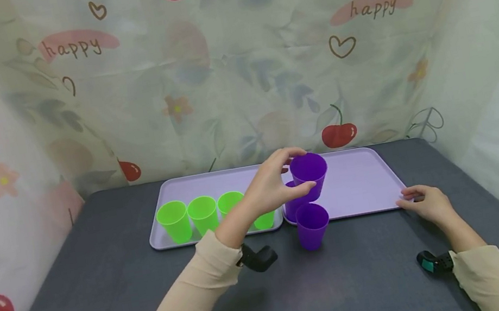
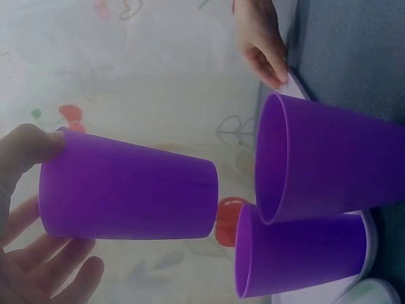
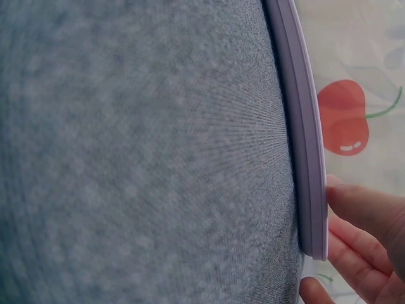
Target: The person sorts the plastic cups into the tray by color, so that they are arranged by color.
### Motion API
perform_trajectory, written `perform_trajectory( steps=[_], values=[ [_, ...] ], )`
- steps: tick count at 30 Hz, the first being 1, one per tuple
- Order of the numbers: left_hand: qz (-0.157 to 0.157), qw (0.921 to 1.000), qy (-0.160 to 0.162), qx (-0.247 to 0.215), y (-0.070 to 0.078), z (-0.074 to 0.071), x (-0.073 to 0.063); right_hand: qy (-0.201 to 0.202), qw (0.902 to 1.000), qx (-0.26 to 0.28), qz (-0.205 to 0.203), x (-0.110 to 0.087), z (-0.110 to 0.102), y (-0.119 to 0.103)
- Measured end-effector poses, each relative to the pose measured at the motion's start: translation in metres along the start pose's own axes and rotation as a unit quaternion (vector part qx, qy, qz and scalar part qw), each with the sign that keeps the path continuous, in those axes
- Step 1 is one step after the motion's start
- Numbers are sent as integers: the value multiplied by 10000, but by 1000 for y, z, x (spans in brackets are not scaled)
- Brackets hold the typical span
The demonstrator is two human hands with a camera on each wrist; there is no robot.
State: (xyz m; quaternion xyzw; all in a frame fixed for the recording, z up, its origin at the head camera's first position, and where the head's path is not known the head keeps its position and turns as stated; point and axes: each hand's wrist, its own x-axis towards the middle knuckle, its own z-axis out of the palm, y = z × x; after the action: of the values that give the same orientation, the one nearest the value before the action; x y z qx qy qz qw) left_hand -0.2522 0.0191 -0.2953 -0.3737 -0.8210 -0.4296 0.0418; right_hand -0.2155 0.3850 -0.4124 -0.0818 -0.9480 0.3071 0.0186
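Note:
My left hand (image 1: 278, 181) holds a purple cup (image 1: 310, 175) by its upper part, thumb on the near side and fingers on the far side. In the left wrist view the cup (image 2: 130, 190) is raised, apart from the other two. A second purple cup (image 1: 291, 210) stands on the left end of the right-hand tray (image 1: 358, 181), partly hidden behind the held one. Just in front, a third purple cup (image 1: 310, 230) stands on the dark table. My right hand (image 1: 428, 204) grips that tray's front right corner, thumb at the rim (image 3: 323, 209).
To the left, another pale purple tray (image 1: 204, 183) bears several green cups (image 1: 174, 223) in a row, the rightmost partly hidden by my left wrist. The dark table (image 1: 351, 287) extends in front of both trays. A printed curtain (image 1: 235, 70) hangs behind and at the sides.

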Motion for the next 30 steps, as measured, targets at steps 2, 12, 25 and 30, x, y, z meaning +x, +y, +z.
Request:
perform_trajectory(
  steps=[2, 12, 25, 30],
  values=[
    [-20, 10000, -19, -3, -1, 4, 5, 17, 10000, -12, -20, 0, 0, 0],
    [-96, 9997, -202, 125, -10, 29, 28, 32, 10000, -14, -64, -1, -1, -1],
    [-156, 9915, -617, 1135, -19, 59, 39, -111, 9999, -1, 52, -2, -1, -2],
    [-100, 9868, -707, 1457, -26, 65, 39, -111, 9999, 24, 12, -2, -1, -2]
  ],
)
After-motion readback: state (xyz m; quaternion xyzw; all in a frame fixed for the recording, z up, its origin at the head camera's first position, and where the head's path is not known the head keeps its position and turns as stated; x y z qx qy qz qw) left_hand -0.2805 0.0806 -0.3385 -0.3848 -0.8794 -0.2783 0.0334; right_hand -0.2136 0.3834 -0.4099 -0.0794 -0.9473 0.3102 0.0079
